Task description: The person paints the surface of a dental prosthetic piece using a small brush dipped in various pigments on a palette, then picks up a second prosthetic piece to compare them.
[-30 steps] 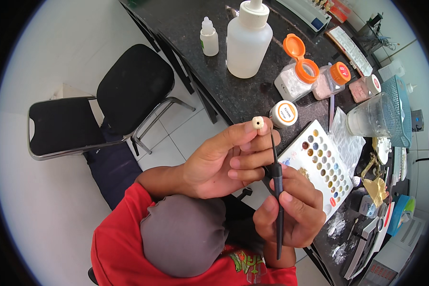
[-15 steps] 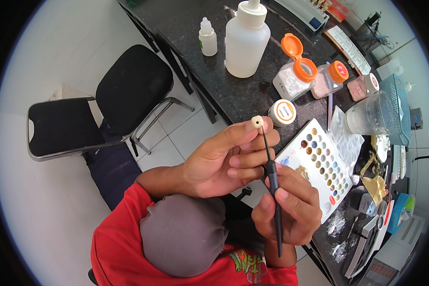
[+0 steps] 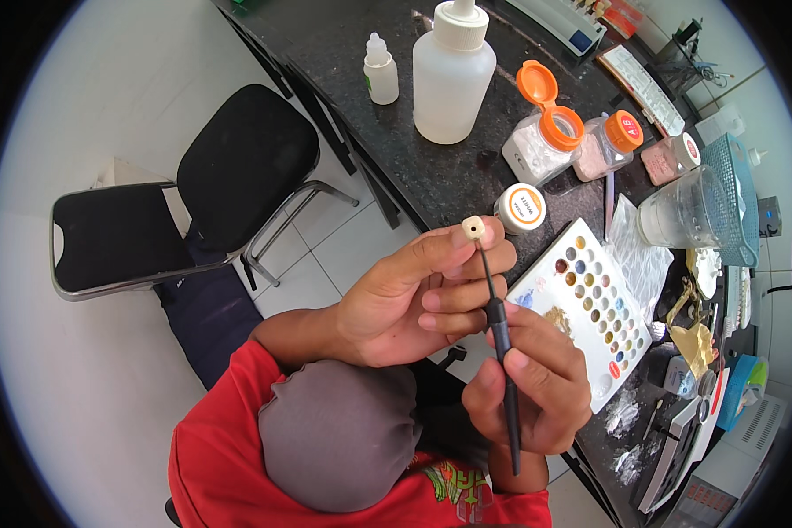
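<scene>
Between the thumb and forefinger of my left hand (image 3: pixel 383 304) is a small cream-coloured tooth crown (image 3: pixel 473 222), with a dark round hole showing on its face. My right hand (image 3: pixel 541 378) grips a fine black-handled brush (image 3: pixel 503 352) like a pen, pointing up and away. The thin tip reaches the lower edge of the crown and appears to touch it. To the right of the hands lies a white palette (image 3: pixel 583 341) with rows of coloured wells and smears of paste. A small white jar (image 3: pixel 521 209) stands just beyond the crown.
Orange-lidded powder jars (image 3: pixel 541 150), a large squeeze bottle (image 3: pixel 453 84) and a dropper bottle (image 3: pixel 381 77) stand on the dark worktop. Farther right are a clear cup (image 3: pixel 682 207) and a blue basket (image 3: pixel 739 202). A black chair (image 3: pixel 246 167) stands at the left.
The crown has turned slightly between my left fingers. The brush tip has shifted a little left, from the crown's right side to its lower edge.
</scene>
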